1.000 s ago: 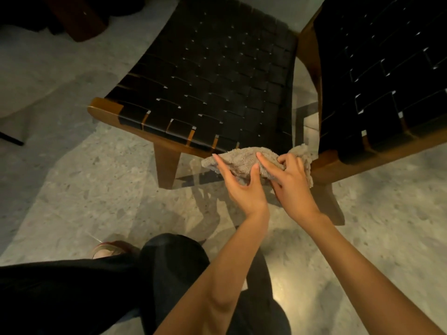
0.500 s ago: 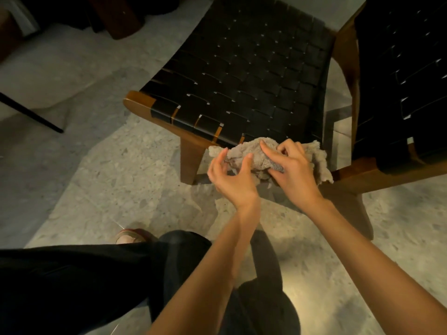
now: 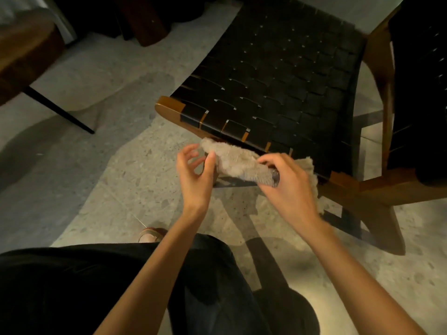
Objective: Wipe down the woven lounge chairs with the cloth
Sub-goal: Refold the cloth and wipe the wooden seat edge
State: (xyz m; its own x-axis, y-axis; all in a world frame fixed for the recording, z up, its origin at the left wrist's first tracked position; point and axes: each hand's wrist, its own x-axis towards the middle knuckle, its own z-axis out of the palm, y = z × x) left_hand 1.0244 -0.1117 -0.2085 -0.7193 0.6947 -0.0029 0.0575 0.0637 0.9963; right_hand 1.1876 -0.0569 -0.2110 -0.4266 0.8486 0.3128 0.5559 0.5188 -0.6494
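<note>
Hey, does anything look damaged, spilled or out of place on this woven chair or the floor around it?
Nothing stands out. Straps on the woven chair look even and unbroken, the floor shows no spill, and the cloth is simply bunched in the right hand.

The left grip point(image 3: 194, 175) has lifted its fingers off the cloth point(image 3: 238, 160), with only the thumb beside its end. The right grip point(image 3: 287, 187) now holds the former bundle drawn out into a longer roll.
</note>
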